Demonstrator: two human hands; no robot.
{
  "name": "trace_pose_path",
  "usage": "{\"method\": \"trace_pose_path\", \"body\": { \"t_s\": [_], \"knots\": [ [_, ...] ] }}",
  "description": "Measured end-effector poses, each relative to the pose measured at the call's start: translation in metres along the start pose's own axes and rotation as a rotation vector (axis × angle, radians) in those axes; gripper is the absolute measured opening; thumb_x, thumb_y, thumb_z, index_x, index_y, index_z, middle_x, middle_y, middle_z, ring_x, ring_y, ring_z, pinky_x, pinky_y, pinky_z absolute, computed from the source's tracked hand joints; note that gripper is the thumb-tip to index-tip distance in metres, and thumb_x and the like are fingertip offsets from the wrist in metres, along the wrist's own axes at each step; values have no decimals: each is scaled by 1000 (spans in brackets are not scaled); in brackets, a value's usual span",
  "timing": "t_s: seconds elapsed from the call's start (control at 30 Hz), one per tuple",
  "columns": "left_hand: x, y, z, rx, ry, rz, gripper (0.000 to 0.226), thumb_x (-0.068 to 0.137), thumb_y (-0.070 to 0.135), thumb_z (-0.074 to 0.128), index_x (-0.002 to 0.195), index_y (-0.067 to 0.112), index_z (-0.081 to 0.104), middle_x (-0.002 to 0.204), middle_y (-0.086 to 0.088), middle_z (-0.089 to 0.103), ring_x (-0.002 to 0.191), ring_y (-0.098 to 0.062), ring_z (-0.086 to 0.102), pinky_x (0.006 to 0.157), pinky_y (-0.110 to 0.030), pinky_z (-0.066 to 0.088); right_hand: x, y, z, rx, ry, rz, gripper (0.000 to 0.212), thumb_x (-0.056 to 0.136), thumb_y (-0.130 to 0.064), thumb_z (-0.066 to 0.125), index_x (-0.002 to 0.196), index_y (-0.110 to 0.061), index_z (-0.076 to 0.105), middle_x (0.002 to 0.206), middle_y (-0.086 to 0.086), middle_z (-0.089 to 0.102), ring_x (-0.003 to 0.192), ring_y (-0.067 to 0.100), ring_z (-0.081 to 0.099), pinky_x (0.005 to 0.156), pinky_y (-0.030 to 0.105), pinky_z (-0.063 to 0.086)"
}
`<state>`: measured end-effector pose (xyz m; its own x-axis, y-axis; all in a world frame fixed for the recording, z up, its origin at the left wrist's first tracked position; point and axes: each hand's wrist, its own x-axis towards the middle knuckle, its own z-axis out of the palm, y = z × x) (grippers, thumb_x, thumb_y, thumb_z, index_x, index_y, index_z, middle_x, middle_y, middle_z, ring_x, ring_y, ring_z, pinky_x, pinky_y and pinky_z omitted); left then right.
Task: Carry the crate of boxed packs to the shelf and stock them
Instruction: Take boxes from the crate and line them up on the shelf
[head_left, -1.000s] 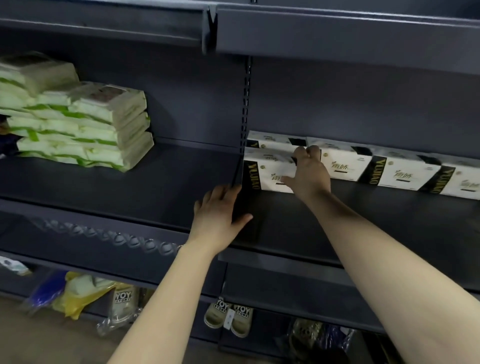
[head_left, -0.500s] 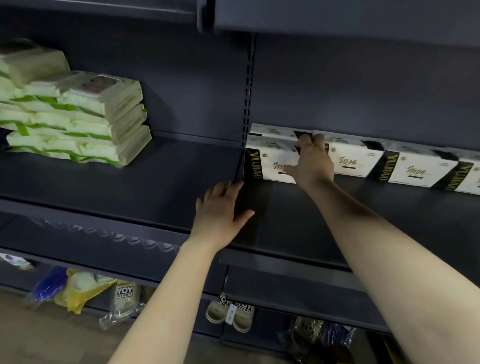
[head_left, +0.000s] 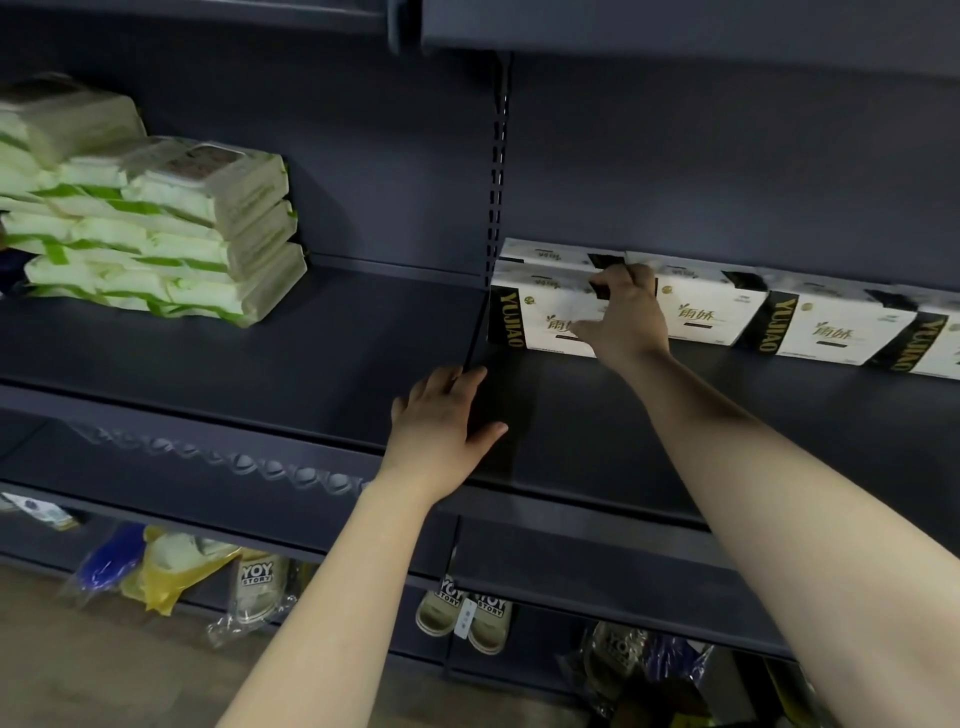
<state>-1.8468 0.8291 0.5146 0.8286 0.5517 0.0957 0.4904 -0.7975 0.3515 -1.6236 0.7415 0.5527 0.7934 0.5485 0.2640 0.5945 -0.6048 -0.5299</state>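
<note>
Right hand reaches to the far side of the shelf, fingers hooked over the top edge of the boxed pack and thumb on its front. That pack is at the left end of the row of packs. Left hand lies flat near the shelf's front edge, fingers straight, thumb out. Both hands are in the same spots as 0.5 s ago.

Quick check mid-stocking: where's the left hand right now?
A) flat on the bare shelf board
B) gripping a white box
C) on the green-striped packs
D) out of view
A: the left hand lies open on the shelf board, holding nothing; it is the right hand that grips the white box.
</note>
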Motion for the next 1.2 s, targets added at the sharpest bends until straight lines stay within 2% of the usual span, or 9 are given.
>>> {"method": "trace_pose_path", "body": {
  "t_s": [0.07,0.2,0.43,0.57,0.67,0.77,0.87,0.97,1.2],
  "knots": [
    [-3,2,-1,11,1,1,69,94,56,47,153,30,21,157,2,25,143,-23,25,114,-46,25,-2,3,-7,68,-25,-5,65,75,-16,79,134,-15,52,139,7,37,116,31,54,95,35,48],
    [-10,13,-4,30,17,6,69,94,55,49,152,30,23,156,1,27,141,-24,28,112,-46,28,-18,4,-20,86,-9,-53,74,75,-16,78,141,-20,46,143,8,38,127,34,44,104,41,43],
    [-26,52,-11,21,18,44,69,93,53,51,152,28,25,155,-1,27,140,-26,30,111,-50,29,-74,8,-46,188,-31,-60,68,80,-16,74,141,-19,45,141,8,41,129,26,43,98,25,35],
    [-44,84,-8,35,45,111,67,93,53,52,150,28,29,152,-2,33,135,-26,36,105,-45,33,-109,28,-66,168,-100,-45,70,83,-23,74,143,-31,40,147,1,41,136,23,38,99,27,33],
    [-59,111,-3,53,34,135,65,93,53,51,150,29,29,146,-5,39,130,-27,39,104,-44,33,-135,49,-84,163,-104,-70,68,83,-26,73,143,-34,41,146,0,43,136,20,38,96,24,32],
    [-74,141,4,39,52,176,63,93,52,52,148,28,31,142,-4,42,129,-26,40,102,-44,34,-159,74,-104,157,-109,-98,68,83,-27,72,144,-32,42,144,1,47,137,22,37,101,28,36],
    [-91,176,14,31,69,214,64,93,51,52,149,28,30,147,-2,38,133,-24,36,104,-43,32,-182,102,-127,182,-89,-91,66,82,-26,73,142,-28,45,139,3,52,133,22,42,104,34,41],
    [-110,213,29,12,68,229,66,93,51,52,151,28,29,150,0,35,137,-23,33,106,-43,29,-205,134,-153,174,-97,-77,67,82,-26,73,142,-29,45,137,6,51,127,22,47,100,31,42],
    [-150,307,73,21,45,250,66,94,54,49,151,28,28,151,2,34,138,-21,32,107,-44,30,-254,225,-212,109,-110,-86,63,81,-28,72,139,-28,47,136,0,50,128,20,46,103,34,42]
  ]
}}
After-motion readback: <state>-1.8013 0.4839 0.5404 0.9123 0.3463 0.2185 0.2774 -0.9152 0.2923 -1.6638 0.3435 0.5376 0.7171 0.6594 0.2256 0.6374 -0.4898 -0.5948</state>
